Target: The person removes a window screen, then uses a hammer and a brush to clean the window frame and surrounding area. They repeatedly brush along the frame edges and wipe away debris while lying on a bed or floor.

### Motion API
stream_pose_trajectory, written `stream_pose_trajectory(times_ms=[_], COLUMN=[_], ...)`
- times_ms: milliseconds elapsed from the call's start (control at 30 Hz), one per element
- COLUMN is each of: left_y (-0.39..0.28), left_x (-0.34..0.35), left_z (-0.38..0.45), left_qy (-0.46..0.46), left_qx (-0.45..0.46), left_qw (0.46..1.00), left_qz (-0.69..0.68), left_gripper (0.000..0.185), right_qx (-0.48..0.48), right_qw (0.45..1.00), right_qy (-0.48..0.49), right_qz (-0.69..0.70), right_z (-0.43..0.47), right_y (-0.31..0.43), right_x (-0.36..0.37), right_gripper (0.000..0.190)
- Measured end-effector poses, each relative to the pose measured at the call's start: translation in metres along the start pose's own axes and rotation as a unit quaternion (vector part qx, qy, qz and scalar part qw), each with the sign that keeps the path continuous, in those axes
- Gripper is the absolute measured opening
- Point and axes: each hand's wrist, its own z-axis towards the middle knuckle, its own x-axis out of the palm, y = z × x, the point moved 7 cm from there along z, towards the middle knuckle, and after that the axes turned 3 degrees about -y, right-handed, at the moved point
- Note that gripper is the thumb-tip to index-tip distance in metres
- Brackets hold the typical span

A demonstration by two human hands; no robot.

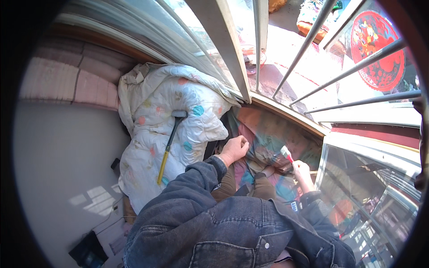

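My right hand (303, 173) grips a flat paintbrush by its red handle. The pale bristles of the paintbrush (286, 152) point up and to the left, apart from any surface. To its left, my left hand (235, 148) is held with curled fingers, and no object shows in it. Below both hands lies a multicoloured patterned cloth (258, 134), with my legs over it. On the left, a white quilt with coloured spots (201, 93) is bunched up. A long-handled cleaning tool with a grey head and yellow grip (166, 152) rests on it.
Metal bars (311, 35) cross the window opening above the wooden sill (288, 110). An open glazed window sash (365, 187) stands close to my right arm. A sheer curtain (161, 30) hangs at upper left. Outside, a red round decoration (378, 50) is on glass.
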Motion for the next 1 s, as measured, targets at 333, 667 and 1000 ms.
stream_pose_trajectory(times_ms=[333,667,1000], left_y=[0.108,0.164,0.140], left_x=[-0.036,-0.055,-0.056], left_z=[-0.071,-0.173,-0.159], left_qy=[-0.078,-0.130,-0.122], left_qx=[-0.174,-0.310,-0.296], left_qw=[0.982,0.940,0.942], left_qz=[-0.007,-0.048,-0.099], left_gripper=[0.029,0.031,0.027], right_qx=[-0.017,0.039,0.101], right_qw=[0.998,0.994,0.992], right_qy=[-0.041,-0.004,-0.008], right_qz=[-0.040,-0.100,-0.074], right_z=[-0.001,-0.018,-0.037], right_y=[-0.021,-0.049,-0.108], right_x=[-0.061,-0.093,-0.111], right_gripper=[0.042,0.024,0.015])
